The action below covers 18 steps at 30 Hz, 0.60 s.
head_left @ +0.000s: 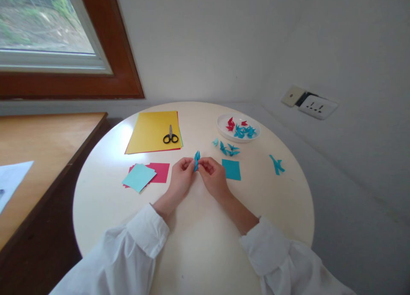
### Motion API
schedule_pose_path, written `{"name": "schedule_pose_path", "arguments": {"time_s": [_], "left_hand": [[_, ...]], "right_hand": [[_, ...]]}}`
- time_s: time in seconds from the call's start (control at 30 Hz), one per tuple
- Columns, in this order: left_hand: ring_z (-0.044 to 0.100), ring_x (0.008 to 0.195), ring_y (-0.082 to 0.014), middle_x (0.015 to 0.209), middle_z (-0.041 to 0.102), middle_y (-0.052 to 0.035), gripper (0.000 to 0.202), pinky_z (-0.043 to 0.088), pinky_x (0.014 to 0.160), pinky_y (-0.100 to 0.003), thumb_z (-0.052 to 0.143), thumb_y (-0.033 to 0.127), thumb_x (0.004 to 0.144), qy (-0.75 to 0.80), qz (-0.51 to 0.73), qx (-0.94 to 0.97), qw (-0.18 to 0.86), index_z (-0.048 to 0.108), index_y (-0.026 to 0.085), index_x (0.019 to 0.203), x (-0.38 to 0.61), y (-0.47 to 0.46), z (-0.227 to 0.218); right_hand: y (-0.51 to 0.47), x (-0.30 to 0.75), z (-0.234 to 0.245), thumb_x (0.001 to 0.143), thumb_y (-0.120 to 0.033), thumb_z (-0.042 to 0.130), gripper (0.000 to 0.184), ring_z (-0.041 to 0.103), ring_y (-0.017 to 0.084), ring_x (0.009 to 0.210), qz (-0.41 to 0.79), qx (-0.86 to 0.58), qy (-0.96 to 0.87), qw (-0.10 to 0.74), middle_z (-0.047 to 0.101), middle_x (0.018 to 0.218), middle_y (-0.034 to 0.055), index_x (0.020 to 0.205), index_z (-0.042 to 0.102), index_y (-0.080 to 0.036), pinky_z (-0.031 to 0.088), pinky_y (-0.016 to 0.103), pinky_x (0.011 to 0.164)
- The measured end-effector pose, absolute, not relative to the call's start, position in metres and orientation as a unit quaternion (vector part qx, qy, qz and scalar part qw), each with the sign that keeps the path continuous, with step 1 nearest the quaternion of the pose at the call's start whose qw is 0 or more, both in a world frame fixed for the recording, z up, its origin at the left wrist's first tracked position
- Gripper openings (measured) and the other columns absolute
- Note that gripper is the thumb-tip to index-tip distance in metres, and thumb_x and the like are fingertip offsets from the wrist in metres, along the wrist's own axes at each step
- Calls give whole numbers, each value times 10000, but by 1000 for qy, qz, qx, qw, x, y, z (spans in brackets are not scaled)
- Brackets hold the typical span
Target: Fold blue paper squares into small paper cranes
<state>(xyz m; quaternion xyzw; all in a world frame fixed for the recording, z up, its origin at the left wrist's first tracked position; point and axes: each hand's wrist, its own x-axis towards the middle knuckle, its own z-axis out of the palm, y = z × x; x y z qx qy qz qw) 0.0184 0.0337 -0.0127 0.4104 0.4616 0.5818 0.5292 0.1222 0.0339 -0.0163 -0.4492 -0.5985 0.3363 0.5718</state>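
Both hands meet over the middle of a round cream table (198, 248). My left hand (180, 178) and my right hand (211, 175) each pinch a small folded blue paper piece (196, 159), which sticks up between the fingertips. A flat blue paper square (231, 169) lies just right of my right hand. Small light blue (139, 177) and red squares (160, 172) lie to the left of my left hand.
Black scissors (170, 136) rest on a stack of yellow paper (150, 132) at the back left. A white dish (224, 130) holds several red and blue folded figures; more blue figures (229, 149) lie beside it, and one (276, 164) at the right. A wooden desk (38, 158) stands to the left.
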Motion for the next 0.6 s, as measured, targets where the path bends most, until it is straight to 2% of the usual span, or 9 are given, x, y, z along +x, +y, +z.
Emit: {"name": "schedule_pose_path", "arguments": {"time_s": [0.23, 0.6], "left_hand": [[564, 636, -121, 657, 621, -16, 279, 416, 642, -254, 677, 386, 648, 456, 587, 397, 539, 593, 129, 721, 19, 34, -12], [548, 585, -105, 604, 608, 3, 271, 407, 605, -235, 688, 383, 648, 454, 590, 396, 538, 600, 132, 701, 19, 31, -9]], "right_hand": [[33, 121, -16, 742, -304, 579, 117, 597, 151, 672, 346, -453, -585, 577, 643, 739, 23, 744, 614, -192, 499, 276, 639], [34, 120, -15, 703, -271, 616, 107, 586, 132, 637, 386, -448, -536, 602, 605, 697, -3, 739, 554, -192, 490, 259, 622]]}}
